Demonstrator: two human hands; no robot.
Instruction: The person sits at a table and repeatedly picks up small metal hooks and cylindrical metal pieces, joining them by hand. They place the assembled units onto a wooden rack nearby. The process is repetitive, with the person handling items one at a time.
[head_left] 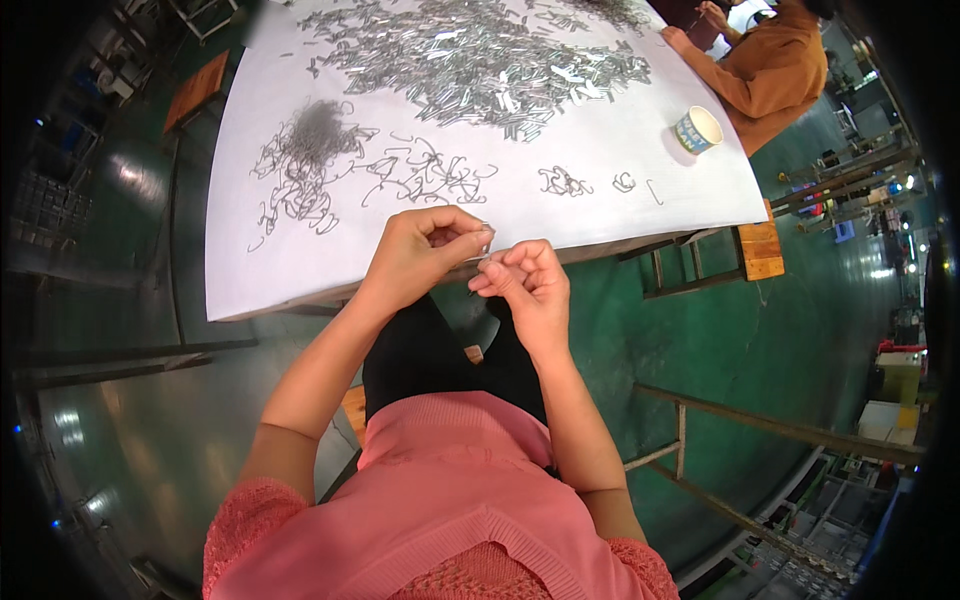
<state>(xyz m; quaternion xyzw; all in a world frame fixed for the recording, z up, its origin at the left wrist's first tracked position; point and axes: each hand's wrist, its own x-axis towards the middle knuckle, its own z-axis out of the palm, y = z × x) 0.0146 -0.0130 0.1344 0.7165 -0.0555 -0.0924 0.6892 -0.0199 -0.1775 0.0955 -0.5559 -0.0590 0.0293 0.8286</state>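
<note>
Piece sits at three o'clock from your left hand, pinched there between thumb and fingers; it's at ten from your right hand, loosely curled, grip unclear. Its long axis is too small to tell. Wires lie about eleven, nearer the left hand.

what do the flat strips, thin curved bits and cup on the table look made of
Flat strips: probably metal, glossy, given their silvery glints. Thin curved bits: likely dark metal wire, dullish, holding stiff bends. Cup: perhaps paper, smooth, with printed sides; could be plastic.
</note>
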